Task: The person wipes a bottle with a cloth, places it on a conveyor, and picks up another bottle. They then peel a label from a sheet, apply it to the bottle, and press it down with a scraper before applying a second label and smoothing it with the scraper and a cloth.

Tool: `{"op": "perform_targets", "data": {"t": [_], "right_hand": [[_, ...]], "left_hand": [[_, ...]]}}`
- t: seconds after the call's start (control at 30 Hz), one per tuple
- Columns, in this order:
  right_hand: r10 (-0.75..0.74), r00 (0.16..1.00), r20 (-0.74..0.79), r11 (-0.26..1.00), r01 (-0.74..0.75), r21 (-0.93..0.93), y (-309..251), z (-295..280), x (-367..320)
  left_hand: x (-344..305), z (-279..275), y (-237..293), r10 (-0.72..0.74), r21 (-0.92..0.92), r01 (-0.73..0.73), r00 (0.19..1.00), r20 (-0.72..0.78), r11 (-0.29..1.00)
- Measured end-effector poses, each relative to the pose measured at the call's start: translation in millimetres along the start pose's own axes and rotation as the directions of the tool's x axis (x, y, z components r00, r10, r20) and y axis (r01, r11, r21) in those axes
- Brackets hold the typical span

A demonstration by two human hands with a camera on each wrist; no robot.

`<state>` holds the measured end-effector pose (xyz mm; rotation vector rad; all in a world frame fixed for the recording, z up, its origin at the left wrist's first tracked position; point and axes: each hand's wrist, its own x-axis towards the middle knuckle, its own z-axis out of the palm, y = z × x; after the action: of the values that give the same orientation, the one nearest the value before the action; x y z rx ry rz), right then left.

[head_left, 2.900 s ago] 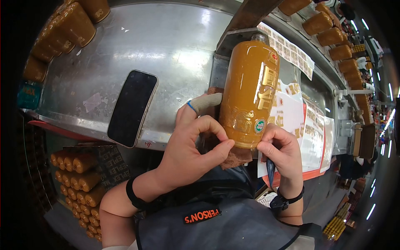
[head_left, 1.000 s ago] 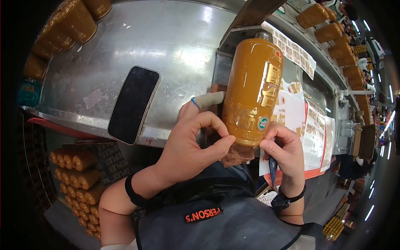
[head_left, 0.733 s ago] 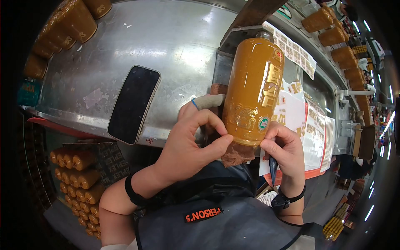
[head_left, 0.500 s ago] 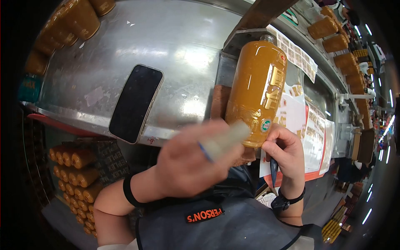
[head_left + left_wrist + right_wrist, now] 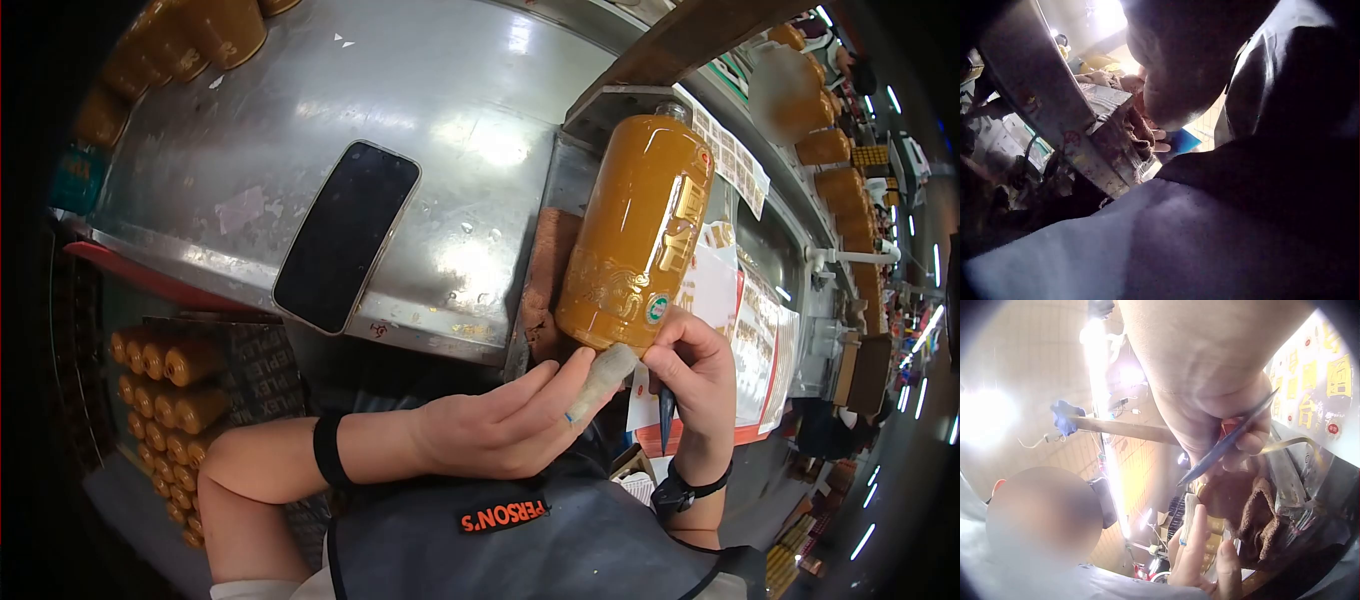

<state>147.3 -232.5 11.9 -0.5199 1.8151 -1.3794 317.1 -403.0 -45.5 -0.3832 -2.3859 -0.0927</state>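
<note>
In the head view an amber bottle (image 5: 640,230) with raised gold characters and a round green sticker (image 5: 656,308) lies tilted, its neck away from the body, over a brown cloth (image 5: 548,275). My left hand (image 5: 510,425), fingers extended, touches the bottle's base with a finger in a grey cover (image 5: 605,378). At the base's right corner my right hand (image 5: 695,375) has thumb and forefinger together, a dark pointed tool (image 5: 667,415) held in its curled fingers. The right wrist view shows this tool (image 5: 1229,437) crossing the right hand (image 5: 1210,381). Whatever lies between the fingertips is hidden.
A black phone (image 5: 347,235) lies on the metal table (image 5: 450,100). Sticker sheets (image 5: 755,340) lie right of the bottle, beneath a slanted beam (image 5: 690,45). More amber bottles stand at the upper left (image 5: 215,30) and are stacked at the lower left (image 5: 185,360).
My left hand has left its thumb-and-finger pinch at the base's left corner and turned over, bringing the covered finger against the base. The right hand stays at its corner. The head view has shifted.
</note>
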Motion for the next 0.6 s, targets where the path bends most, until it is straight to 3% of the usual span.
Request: {"op": "perform_targets", "data": {"t": [0.17, 0.6], "right_hand": [[-0.013, 1.000, 0.002, 1.000, 0.013, -0.022, 0.1, -0.4, 0.8], [-0.019, 1.000, -0.007, 0.999, 0.019, -0.030, -0.5, -0.4, -0.4]], "left_hand": [[1.6, -2.2, -1.0, -0.082, -0.021, 0.081, 0.996, -0.041, 0.996], [-4.1, -2.8, -1.9, -0.206, -0.171, 0.207, 0.978, 0.023, 0.963]]}}
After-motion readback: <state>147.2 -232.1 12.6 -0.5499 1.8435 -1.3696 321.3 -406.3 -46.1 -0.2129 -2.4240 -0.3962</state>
